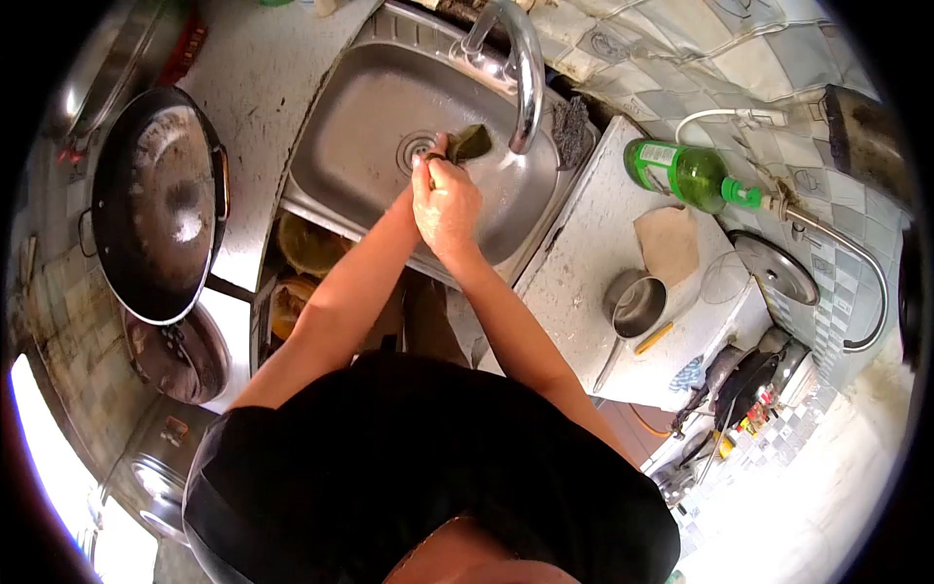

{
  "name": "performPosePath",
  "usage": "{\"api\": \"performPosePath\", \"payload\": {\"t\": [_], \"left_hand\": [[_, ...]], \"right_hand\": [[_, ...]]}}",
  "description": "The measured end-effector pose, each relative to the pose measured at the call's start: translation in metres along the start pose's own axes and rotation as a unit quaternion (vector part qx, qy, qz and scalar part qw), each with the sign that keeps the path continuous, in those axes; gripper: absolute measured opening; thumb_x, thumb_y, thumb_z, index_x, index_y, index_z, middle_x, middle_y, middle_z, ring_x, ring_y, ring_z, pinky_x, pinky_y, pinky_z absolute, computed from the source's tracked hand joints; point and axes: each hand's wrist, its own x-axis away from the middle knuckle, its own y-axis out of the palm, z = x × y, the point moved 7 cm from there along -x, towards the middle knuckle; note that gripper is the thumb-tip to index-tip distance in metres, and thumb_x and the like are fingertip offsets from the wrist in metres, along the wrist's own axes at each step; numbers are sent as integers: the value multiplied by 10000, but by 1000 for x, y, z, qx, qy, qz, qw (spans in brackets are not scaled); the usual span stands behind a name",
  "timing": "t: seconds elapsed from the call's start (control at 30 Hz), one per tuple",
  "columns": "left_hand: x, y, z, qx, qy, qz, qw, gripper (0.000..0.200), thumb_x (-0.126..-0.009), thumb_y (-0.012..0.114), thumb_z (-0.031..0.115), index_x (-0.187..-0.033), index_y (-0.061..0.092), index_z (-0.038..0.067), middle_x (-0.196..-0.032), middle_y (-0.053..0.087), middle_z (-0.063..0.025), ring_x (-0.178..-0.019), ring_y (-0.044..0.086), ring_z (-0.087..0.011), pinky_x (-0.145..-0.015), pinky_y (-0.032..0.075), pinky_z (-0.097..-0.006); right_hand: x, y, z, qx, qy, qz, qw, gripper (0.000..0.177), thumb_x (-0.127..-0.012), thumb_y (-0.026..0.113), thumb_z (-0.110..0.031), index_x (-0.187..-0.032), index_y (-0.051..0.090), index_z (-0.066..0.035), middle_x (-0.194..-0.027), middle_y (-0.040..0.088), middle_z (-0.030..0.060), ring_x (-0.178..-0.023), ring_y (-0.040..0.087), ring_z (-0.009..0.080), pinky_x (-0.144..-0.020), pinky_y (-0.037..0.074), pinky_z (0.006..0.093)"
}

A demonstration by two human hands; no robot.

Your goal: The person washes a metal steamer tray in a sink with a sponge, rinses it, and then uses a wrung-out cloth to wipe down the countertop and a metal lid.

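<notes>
My right hand [452, 206] and my left hand [420, 187] are pressed together over the sink [365, 107], near its drain [418, 148]. The right hand lies on top and covers much of the left. Out of their closed fingers, toward the faucet, sticks a dark green scouring pad [471, 143]. The rest of the pad is hidden by the fingers. Just right of the pad, the curved chrome faucet [527, 88] hangs over the basin. My hands and the basin look wet.
A grey mesh scrubber [574, 131] rests on the sink's right edge. On the right counter are a green soap bottle [681, 175], a small saucepan [637, 304], a yellow-handled item [654, 338] and a metal lid [775, 268]. A large black pan [161, 204] stands at left.
</notes>
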Motion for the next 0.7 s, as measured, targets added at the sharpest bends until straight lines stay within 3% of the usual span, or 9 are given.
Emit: {"api": "performPosePath", "payload": {"t": [0.03,0.07,0.1,0.27,0.37,0.47,0.57,0.63,0.7], "left_hand": [[4,2,5,13,-11,24,1000,352,-1011,326,340,-1058,578,97,-948,607,-72,-880,578,-192,-799,490,-363],[1,-7,5,-155,1,350,924,348,-1007,357,332,-1040,589,76,-937,617,-64,-885,581,-182,-790,492,-344],[11,13,20,-308,17,621,720,345,-1003,388,324,-1022,601,54,-925,627,-55,-890,583,-172,-781,494,-325],[-32,54,33,-429,-12,477,767,338,-1000,436,301,-1058,603,13,-994,650,-47,-913,602,-136,-827,493,-298],[-37,46,32,-449,-64,452,768,328,-984,482,302,-1068,606,10,-963,648,-25,-882,589,-112,-828,472,-271],[-42,33,45,-678,-74,395,615,341,-937,578,276,-1057,601,-42,-943,660,-88,-848,571,-146,-785,455,-259],[-6,60,79,-809,127,476,320,467,-830,705,275,-1143,532,-24,-1074,625,-142,-912,582,-198,-807,467,-319],[19,42,75,-683,56,583,436,606,-822,695,452,-1225,506,40,-1127,594,-158,-984,567,-220,-851,464,-342],[38,13,6,-92,-169,681,706,693,-833,592,587,-1251,492,43,-1150,590,-182,-1037,570,-270,-904,461,-394]], "right_hand": [[8,3,12,-8,9,-13,1000,314,-863,564,-267,-695,632,-10,-646,622,185,-639,630,332,-600,470,421],[12,6,20,-19,16,-23,999,305,-875,560,-254,-704,626,-10,-640,620,170,-618,624,314,-580,462,403],[8,10,19,-35,16,-29,999,297,-887,557,-242,-712,620,-10,-634,617,156,-596,618,296,-560,453,385],[-23,5,32,-86,-191,-125,970,322,-823,641,-306,-882,625,10,-707,634,180,-687,638,321,-639,486,374],[-22,-27,18,-485,8,-104,869,317,-817,688,-252,-998,615,-3,-794,651,181,-765,649,304,-703,493,354],[-9,-37,-34,-69,-243,-211,944,268,-866,641,-226,-1047,588,-36,-820,638,147,-716,602,263,-722,484,327],[-24,-49,-32,-69,-139,-176,972,221,-861,632,-159,-1038,609,-29,-850,649,135,-776,628,255,-729,485,352],[-8,-45,-38,-86,-167,-133,973,223,-875,607,-247,-922,555,-35,-844,635,188,-812,633,351,-710,488,382],[16,-14,-21,30,-124,-127,984,268,-862,615,-298,-901,551,-41,-829,627,191,-796,620,386,-696,492,412]]}}
